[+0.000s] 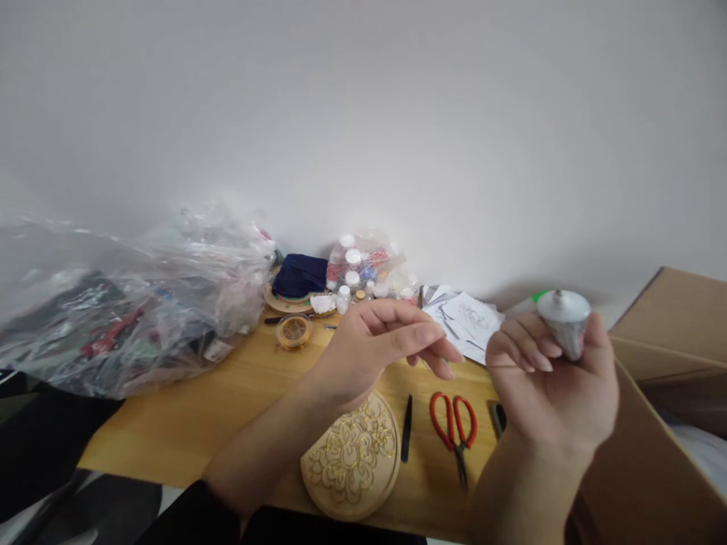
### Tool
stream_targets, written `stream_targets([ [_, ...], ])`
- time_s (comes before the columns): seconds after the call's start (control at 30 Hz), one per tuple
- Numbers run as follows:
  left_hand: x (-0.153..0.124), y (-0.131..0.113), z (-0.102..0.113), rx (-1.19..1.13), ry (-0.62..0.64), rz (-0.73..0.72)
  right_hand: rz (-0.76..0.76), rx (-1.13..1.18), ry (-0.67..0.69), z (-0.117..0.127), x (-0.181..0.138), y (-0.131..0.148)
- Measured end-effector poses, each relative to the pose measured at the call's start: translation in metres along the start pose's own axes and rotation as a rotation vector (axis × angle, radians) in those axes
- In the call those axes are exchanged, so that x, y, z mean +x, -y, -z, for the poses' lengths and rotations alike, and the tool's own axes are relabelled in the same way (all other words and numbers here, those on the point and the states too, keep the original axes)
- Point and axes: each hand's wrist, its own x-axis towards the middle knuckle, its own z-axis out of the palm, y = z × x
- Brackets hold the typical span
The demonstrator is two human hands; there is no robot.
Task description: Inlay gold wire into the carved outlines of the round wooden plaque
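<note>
My right hand (553, 397) is raised at the right, its fingers wrapped round a cone-shaped spool of silvery thread (569, 318) with a pale, wide top. To its left, my left hand (375, 344) hovers over the table with thumb and forefinger pinched together. Whatever lies in that pinch is too fine to make out. Below my left forearm lies a round wooden board (353, 465) bearing a flower pattern outlined in gold; the wrist covers its upper edge. Black tweezers (407, 430) and red-handled scissors (454, 428) lie to the right of the board.
A large clear plastic bag (170, 303) fills the left side. Along the wall are dark blue cloth (301, 275), a bag of small bottles (363, 265), and printed sheets (466, 318). A round case of gold wire (294, 331) sits nearer. An open cardboard box (641, 439) stands right.
</note>
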Motion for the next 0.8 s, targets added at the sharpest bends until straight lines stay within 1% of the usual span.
stream_targets([
  [0.2, -0.0003, 0.0, -0.0002, -0.123, 0.065, 0.025, -0.003, -0.008, 0.025, 0.0002, 0.0005, 0.0003],
  [0.33, -0.0023, -0.0005, -0.0002, -0.117, 0.094, 0.03, -0.012, -0.011, 0.038, 0.0007, 0.0008, 0.0002],
  [0.5, -0.004, -0.0009, -0.0004, -0.124, 0.168, 0.095, -0.005, -0.007, 0.031, 0.0008, 0.0019, -0.0005],
  [0.67, -0.004, 0.0021, 0.0023, -0.102, 0.233, 0.122, -0.015, 0.0, 0.05, 0.0022, 0.0025, -0.0001],
  [0.8, -0.0036, 0.0038, 0.003, -0.133, 0.27, 0.15, -0.026, 0.004, 0.024, 0.0008, 0.0023, -0.0003],
])
